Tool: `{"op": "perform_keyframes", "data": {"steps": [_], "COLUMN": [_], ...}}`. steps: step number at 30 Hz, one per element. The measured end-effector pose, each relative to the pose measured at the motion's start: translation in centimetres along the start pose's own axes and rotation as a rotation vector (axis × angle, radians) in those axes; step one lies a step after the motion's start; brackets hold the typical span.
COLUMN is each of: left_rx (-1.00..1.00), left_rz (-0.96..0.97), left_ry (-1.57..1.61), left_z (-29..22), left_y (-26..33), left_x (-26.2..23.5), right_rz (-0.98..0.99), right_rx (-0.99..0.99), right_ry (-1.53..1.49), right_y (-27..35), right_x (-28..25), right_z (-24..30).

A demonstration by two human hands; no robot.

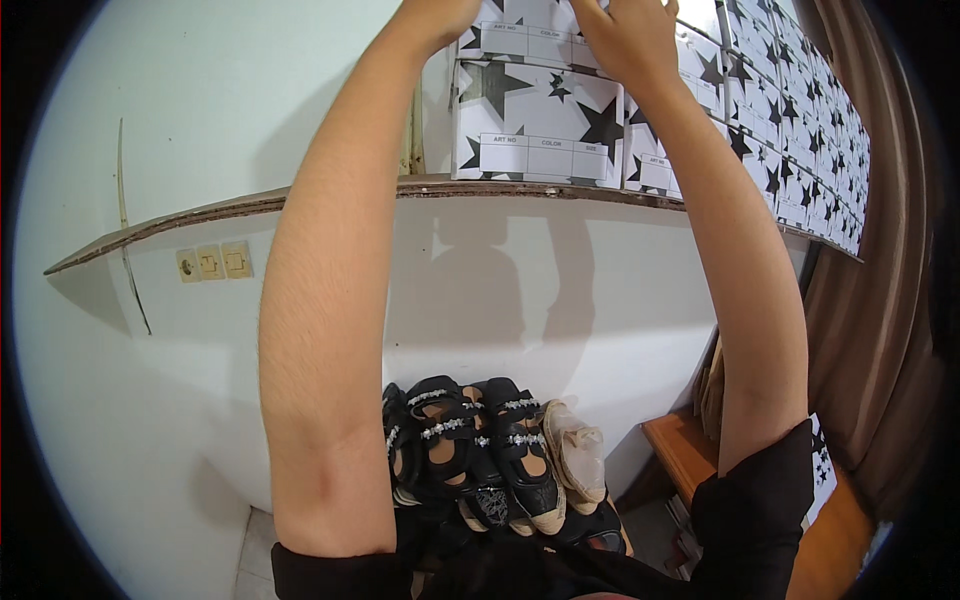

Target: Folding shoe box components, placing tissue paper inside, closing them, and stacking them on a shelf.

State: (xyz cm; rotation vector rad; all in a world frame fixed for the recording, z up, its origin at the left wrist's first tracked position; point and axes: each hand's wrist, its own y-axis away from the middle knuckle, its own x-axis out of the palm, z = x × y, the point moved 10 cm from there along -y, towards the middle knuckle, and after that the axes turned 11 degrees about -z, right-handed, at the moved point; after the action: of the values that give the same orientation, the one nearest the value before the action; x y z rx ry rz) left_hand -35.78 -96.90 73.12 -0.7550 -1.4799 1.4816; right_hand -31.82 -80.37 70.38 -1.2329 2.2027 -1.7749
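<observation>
Both my arms reach up and forward to a white shoe box (530, 42) with black stars, cut off by the top edge of the view. My left hand (447, 18) is against the box's left side, with its fingers out of view. At the right front corner, my right hand (634, 42) grips the same box, its thumb on the front and its fingertips partly cut off. This box rests on or just above another star-patterned shoe box (545, 115), which stands on a wall shelf (500, 190).
More star-patterned boxes (800, 120) are stacked to the right, beside a brown curtain (865, 300). Below the shelf, several black strapped shoes (465, 440) and a beige pair (577, 455) are piled up. A wooden table (690, 445) stands at right. Wall switches (212, 262) are at left.
</observation>
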Motion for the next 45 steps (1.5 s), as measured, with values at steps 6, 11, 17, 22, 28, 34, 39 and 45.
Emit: {"op": "perform_keyframes", "data": {"steps": [6,11,17,22,28,34,39,45], "left_rx": [0.108,-0.071,-0.457,-0.357,-0.056,0.416,0.232,0.05], "left_rz": [0.024,0.048,0.11,0.268,0.046,-0.109,-0.491,-0.076], "left_ry": [0.018,-0.222,-0.059,-0.078,-0.49,-0.548,-0.06,-0.096], "left_z": [1.8,4.2,3.4,4.3,-3.5,-16.5,-16.2,-17.0], "left_y": [-0.7,0.6,3.0,2.7,4.1,13.0,28.6,38.5], "left_x": [-0.3,0.0,-0.2,-0.2,-5.3,-9.7,-18.9,-13.5], "right_rz": [0.112,0.204,0.3,0.234,-0.012,0.055,0.049,0.128], "right_rx": [0.066,0.056,0.111,-0.023,-0.32,-0.024,0.285,0.618], "right_ry": [0.213,0.136,0.063,-0.01,0.099,0.116,0.118,0.231], "right_y": [1.7,2.3,2.4,4.0,6.8,13.9,22.0,31.1], "right_x": [1.8,2.7,1.7,-3.0,-10.2,-15.8,-19.5,-25.2], "right_z": [1.0,0.3,-0.4,3.5,6.6,4.9,6.2,7.6]}}
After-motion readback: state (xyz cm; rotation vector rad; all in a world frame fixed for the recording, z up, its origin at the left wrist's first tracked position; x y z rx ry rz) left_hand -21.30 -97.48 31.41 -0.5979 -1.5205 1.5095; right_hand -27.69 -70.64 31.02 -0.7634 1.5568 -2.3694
